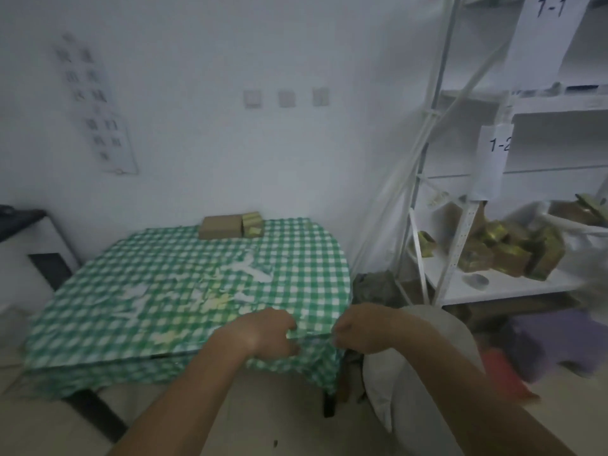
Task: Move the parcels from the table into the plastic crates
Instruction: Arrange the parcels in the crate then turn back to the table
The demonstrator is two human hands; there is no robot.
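A table under a green and white checked cloth (164,258) fills the middle of the view. At its far edge lie a flat brown cardboard parcel (219,227) and a smaller taped box (252,224) beside it. My left hand (266,335) curls over the table's near right edge, fingers gripping the cloth. My right hand (358,332) is closed at the table's near right corner, apparently pinching the cloth there. No plastic crate is clearly in view.
A white shelf rack (460,225) stands at the right, labelled 1-1 and 1-2, with several brown parcels (506,255) on a lower shelf. A grey sack (427,373) sits below my right arm. A white cabinet (33,258) stands at the left.
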